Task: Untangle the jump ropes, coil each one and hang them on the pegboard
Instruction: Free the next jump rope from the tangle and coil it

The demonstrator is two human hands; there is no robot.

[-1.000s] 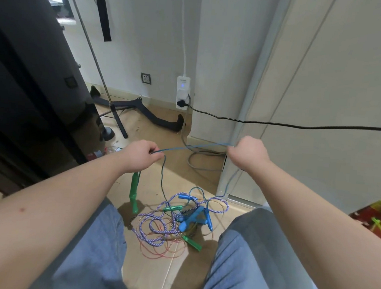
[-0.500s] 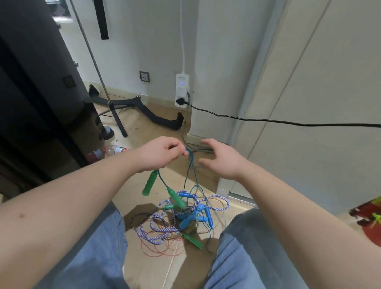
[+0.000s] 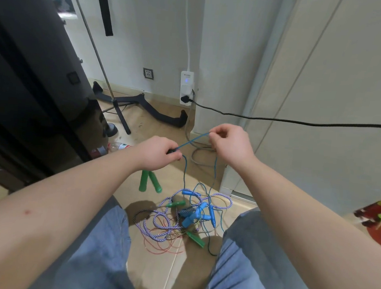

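Note:
A thin blue-green jump rope stretches taut between my two hands above the floor. My left hand is closed on it, with two green handles hanging below that fist. My right hand pinches the rope higher and to the right. From both hands its strands drop into a tangled pile on the floor between my knees: a purple-white braided rope, blue handles, green handles and a thin red cord. No pegboard is in view.
A black cable runs from a white power strip on the wall across to the right. A stand with black legs and a metal pole sits at the back left. Dark furniture fills the left; a pale cabinet door fills the right.
My hands came together half a second ago and have moved apart again with a short length of rope between them. A second green handle now hangs beside the first under my left hand.

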